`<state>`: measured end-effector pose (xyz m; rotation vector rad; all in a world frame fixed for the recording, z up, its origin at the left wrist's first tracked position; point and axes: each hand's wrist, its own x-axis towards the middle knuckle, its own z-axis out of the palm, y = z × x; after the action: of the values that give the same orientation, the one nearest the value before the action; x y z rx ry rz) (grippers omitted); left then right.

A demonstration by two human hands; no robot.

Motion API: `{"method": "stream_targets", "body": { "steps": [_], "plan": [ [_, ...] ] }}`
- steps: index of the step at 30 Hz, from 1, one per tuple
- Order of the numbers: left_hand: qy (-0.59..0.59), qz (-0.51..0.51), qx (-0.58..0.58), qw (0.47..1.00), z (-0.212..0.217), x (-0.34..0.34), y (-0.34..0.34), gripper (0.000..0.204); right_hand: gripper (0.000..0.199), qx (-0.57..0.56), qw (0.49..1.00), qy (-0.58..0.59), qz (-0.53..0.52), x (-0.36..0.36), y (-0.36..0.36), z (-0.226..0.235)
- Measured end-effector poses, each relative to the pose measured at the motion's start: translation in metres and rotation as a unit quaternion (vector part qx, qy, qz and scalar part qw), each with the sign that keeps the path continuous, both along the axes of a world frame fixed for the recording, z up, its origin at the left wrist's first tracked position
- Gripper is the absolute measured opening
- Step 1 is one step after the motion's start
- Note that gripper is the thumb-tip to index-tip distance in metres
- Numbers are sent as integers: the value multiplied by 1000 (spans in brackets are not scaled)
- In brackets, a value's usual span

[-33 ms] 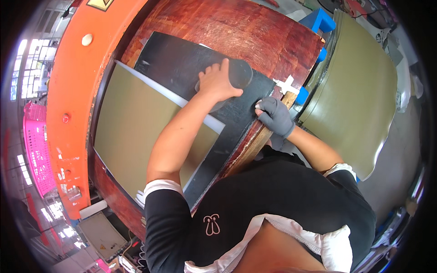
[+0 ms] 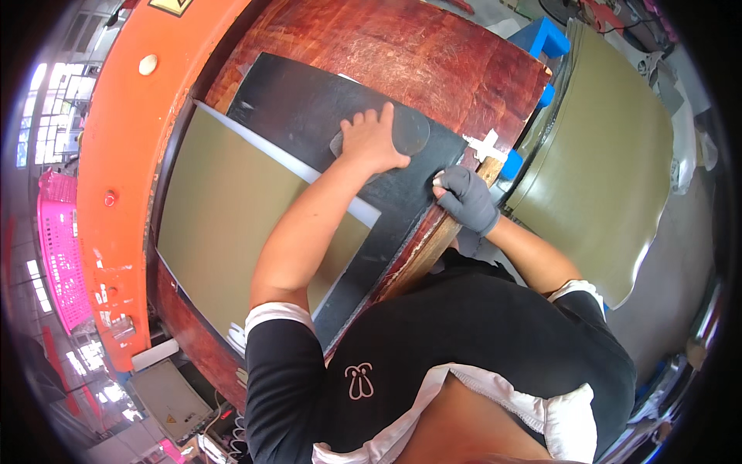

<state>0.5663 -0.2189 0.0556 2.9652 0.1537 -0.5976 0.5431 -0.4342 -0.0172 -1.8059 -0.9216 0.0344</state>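
My bare left hand [image 2: 371,141] lies with its fingers spread on a thin grey, see-through piece with rounded ends [image 2: 413,130]. Much of this piece is hidden beneath the palm. Under it is a flat black board [image 2: 286,93] on the worn red-brown table [image 2: 402,46]. My right hand [image 2: 467,197], in a grey glove with bare fingertips, is curled closed at the board's near right edge. Whatever its fingers may hold is hidden. Below my left forearm, an olive sheet [image 2: 232,201] with a white edge strip lies partly along the board.
An orange machine body [image 2: 124,155] runs along the left, with a pink basket [image 2: 58,240] beyond it. A wooden strip [image 2: 433,251] borders the table near me. On the right hangs a large olive sheet [image 2: 603,162] beside blue parts [image 2: 545,39].
The grey piece under my left hand looked darker and blurred before and now shows a clearer outline. My left hand has shifted very slightly; my right hand has stayed in place.
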Motion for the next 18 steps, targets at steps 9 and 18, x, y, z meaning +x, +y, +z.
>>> {"method": "stream_targets", "body": {
  "steps": [9, 18],
  "plan": [
    [-300, 70, -225, 924, -30, -69, 73, 87, 30, 2, 1000, 1, -19, 15, -13, 0],
    [-324, 299, -58, 896, -49, -260, 67, 52, 88, -181, 961, -194, 81, 85, 49, 13]
  ]
}}
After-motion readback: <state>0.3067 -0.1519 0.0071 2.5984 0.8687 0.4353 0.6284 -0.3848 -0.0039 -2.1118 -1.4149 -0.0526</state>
